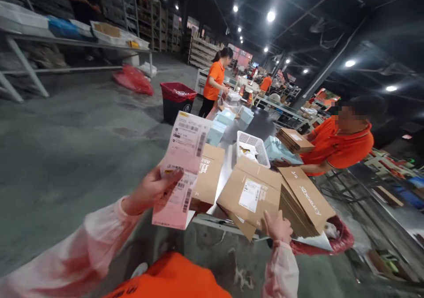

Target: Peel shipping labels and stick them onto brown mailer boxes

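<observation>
Raised at the left, my left hand (150,190) pinches a long printed shipping label sheet (185,143), white above and pinkish below. My right hand (277,225) rests at the near right corner of a flattened cardboard box (232,187), fingers curled at its edge. A white label (250,195) is stuck on that box. To its left lies another brown box (213,174), partly behind the sheet. On its right leans a thick stack of flat cardboard boxes (308,196). My right thumb and fingertips are partly hidden.
A white plastic basket (253,144) with small packets stands farther along the table. Pale blue boxes (217,130) sit beyond it. At right, a co-worker in orange (344,143) handles more flat cardboard. A red-lined bin (179,92) stands left of the table; a red bag (341,236) hangs at right.
</observation>
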